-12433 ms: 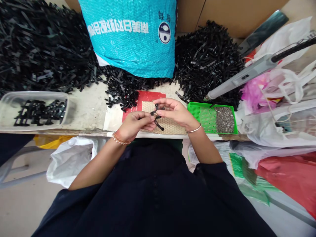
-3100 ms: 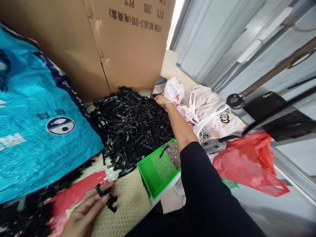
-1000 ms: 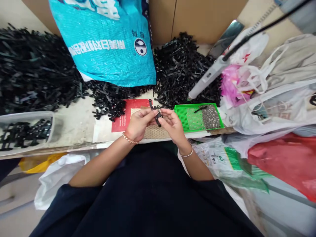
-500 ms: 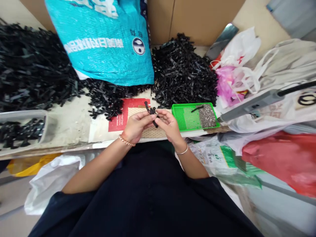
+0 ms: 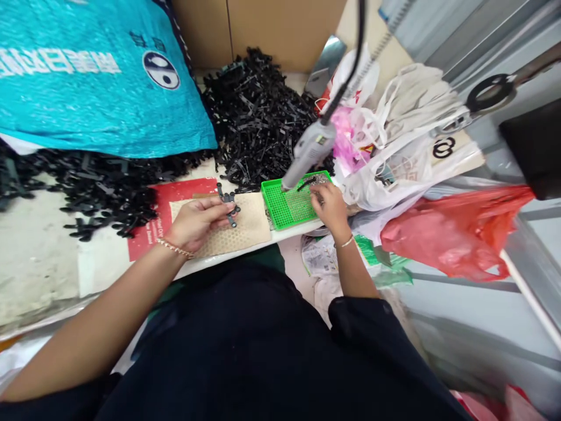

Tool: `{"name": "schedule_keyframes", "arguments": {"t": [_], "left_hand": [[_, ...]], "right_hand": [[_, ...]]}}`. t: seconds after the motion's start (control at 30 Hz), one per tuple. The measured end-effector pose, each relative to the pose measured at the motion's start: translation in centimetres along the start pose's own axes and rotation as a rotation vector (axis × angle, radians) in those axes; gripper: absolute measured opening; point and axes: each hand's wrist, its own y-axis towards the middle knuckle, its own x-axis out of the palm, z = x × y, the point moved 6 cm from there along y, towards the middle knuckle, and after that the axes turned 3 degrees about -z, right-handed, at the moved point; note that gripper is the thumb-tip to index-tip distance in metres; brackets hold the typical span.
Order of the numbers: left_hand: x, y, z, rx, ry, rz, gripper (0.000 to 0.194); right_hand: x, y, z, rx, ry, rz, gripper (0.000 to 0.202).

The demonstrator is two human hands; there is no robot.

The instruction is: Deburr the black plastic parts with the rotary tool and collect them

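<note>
Left hand (image 5: 195, 223): thumb and fingers closed on black jointed piece (image 5: 228, 206), held over beige honeycomb pad (image 5: 254, 221). Right hand (image 5: 332, 206): fingers curled, down at green mesh tray (image 5: 275, 204), by small metal bits (image 5: 323, 178); whether anything gripped, cannot tell. Grey corded tool (image 5: 308, 149): tip seen against tray. Behind: heap of black strips (image 5: 258, 126), blue sack (image 5: 100, 99) alongside.

The pale, stained tabletop (image 5: 30, 257) bears loose black parts (image 5: 105, 187) at left, a dark heap (image 5: 263, 126) farther back, a red sheet (image 5: 139, 240) partly under a beige pad (image 5: 249, 225), a green basket (image 5: 276, 204) right of that, and plastic bags (image 5: 409, 149) at far right.
</note>
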Motion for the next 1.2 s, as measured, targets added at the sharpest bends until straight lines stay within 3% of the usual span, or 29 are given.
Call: {"name": "schedule_keyframes", "arguments": {"t": [0.13,0.3,0.47,0.6,0.7,0.77,0.9,1.03,1.1,1.2], "left_hand": [[1.1,1.0,-0.2,-0.047,0.029,-0.048,0.034],[1.5,2.0,-1.1,-0.101,0.0,-0.082,0.036],[1.2,2.5,-2.3,-0.136,0.02,-0.096,0.04],[1.3,2.7,-2.4,-0.144,0.041,-0.139,0.047],[1.3,2.8,-2.4,-0.157,0.037,-0.135,0.049],[1.4,2.8,-2.5,-0.158,0.031,-0.139,0.046],[1.5,2.9,-2.5,-0.142,0.013,-0.156,0.042],[1.5,3.0,-2.6,-0.17,0.016,-0.152,0.041],[1.5,3.0,-2.5,-0.16,0.026,-0.16,0.04],[1.4,3.2,-2.5,-0.119,0.038,-0.173,0.041]], "right_hand": [[2.4,3.4,0.8,-0.118,-0.272,-0.247,0.04],[3.2,4.4,0.6,-0.22,-0.431,-0.33,0.033],[0.3,6.8,-0.1,-0.3,-0.307,-0.106,0.037],[-1.5,12.0,-0.4,-0.193,-0.184,0.024,0.041],[-1.3,14.0,-1.2,-0.143,0.118,0.105,0.046],[-0.2,13.7,-2.6,-0.156,0.438,0.13,0.058],[3.3,11.4,-7.3,-0.22,0.84,0.004,0.1],[3.5,10.2,-9.7,-0.082,0.979,0.072,0.069],[2.7,9.6,-9.9,-0.028,1.019,0.043,0.056],[0.9,8.0,-9.3,-0.033,1.006,-0.026,0.052]]}}
